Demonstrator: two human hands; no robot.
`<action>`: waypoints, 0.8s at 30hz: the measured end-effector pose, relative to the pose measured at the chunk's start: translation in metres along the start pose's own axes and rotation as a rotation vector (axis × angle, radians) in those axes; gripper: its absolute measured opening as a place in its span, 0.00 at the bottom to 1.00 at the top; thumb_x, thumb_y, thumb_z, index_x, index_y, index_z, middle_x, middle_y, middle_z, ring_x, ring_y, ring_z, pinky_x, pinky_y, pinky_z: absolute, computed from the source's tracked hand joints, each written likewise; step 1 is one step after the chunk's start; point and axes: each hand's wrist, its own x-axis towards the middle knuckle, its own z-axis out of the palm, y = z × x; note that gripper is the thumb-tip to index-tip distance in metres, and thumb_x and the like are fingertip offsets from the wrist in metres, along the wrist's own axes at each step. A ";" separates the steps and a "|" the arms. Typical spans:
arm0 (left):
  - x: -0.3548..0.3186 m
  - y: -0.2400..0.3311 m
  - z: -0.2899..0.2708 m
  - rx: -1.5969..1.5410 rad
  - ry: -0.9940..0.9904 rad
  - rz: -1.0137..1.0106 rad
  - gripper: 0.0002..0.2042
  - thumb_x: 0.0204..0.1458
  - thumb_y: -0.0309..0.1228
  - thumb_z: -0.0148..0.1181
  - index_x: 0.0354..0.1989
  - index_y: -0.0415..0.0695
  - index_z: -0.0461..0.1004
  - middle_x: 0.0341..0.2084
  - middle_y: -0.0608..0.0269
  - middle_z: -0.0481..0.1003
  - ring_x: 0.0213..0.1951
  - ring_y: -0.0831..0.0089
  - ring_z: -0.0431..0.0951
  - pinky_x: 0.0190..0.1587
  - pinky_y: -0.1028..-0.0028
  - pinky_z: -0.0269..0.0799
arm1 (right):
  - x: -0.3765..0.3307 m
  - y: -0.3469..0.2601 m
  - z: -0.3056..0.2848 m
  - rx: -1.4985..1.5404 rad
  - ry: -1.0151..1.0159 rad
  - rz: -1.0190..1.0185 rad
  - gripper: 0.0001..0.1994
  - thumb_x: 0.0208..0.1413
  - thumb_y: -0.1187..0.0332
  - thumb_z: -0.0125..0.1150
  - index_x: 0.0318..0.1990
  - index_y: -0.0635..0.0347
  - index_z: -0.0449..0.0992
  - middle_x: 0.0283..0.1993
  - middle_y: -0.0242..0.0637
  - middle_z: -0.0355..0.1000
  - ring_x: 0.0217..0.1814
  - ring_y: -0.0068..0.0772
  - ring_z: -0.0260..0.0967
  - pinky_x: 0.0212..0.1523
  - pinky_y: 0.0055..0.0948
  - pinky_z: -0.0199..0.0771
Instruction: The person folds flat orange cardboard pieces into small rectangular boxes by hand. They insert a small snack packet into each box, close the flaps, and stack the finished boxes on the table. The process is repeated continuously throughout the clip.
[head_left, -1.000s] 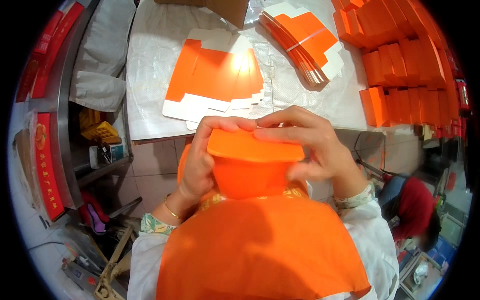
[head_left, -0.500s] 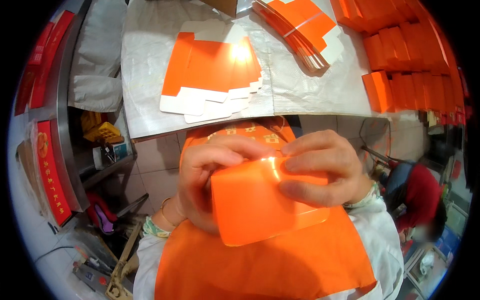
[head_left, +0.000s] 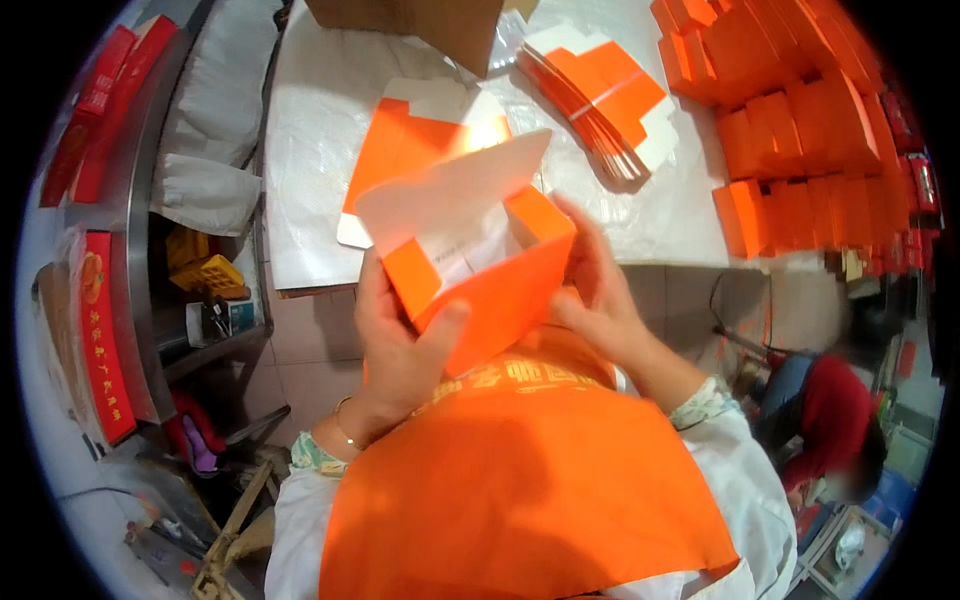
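Note:
Between my hands is an orange cardboard box (head_left: 505,300), formed into a hollow shape with its white-lined lid flap standing up and the opening facing up. My left hand (head_left: 405,340) grips its left side, the thumb on the front panel. On the right side, my right hand (head_left: 600,290) holds it with fingers around the far corner and thumb near the lower edge. Just beyond the box, a stack of flat orange-and-white box blanks (head_left: 400,145) lies on the table, partly hidden by the raised flap.
White sheeting covers the table (head_left: 310,130). A banded bundle of flat blanks (head_left: 600,100) lies at the back, near a brown carton (head_left: 420,25). Folded orange boxes (head_left: 790,130) are piled at the right. A person in red (head_left: 835,410) bends low at the right; metal shelving (head_left: 140,300) stands left.
Both hands have lifted the box away from my apron toward the table and turned it, so its open top and raised flap now show. My fingers have shifted to its two sides.

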 end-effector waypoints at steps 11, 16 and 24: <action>0.077 -0.064 0.033 0.263 -0.165 0.580 0.43 0.62 0.54 0.43 0.73 0.39 0.30 0.73 0.50 0.28 0.74 0.55 0.32 0.72 0.57 0.37 | 0.147 0.042 -0.021 -0.522 -0.035 -0.422 0.21 0.66 0.65 0.48 0.62 0.64 0.66 0.58 0.41 0.68 0.60 0.32 0.65 0.63 0.34 0.62; 0.079 -0.080 0.029 0.368 -0.054 0.522 0.46 0.59 0.50 0.54 0.73 0.39 0.31 0.73 0.45 0.29 0.74 0.51 0.36 0.71 0.55 0.43 | 0.111 0.031 -0.029 0.018 0.069 -0.150 0.19 0.62 0.66 0.52 0.60 0.58 0.69 0.60 0.44 0.66 0.64 0.39 0.63 0.60 0.39 0.67; 0.070 -0.078 0.044 0.503 -0.118 0.513 0.35 0.56 0.23 0.54 0.71 0.40 0.44 0.71 0.46 0.41 0.70 0.51 0.49 0.64 0.58 0.60 | 0.083 0.023 -0.005 -0.643 0.277 -0.434 0.13 0.54 0.73 0.59 0.48 0.63 0.73 0.61 0.50 0.63 0.61 0.48 0.64 0.60 0.38 0.65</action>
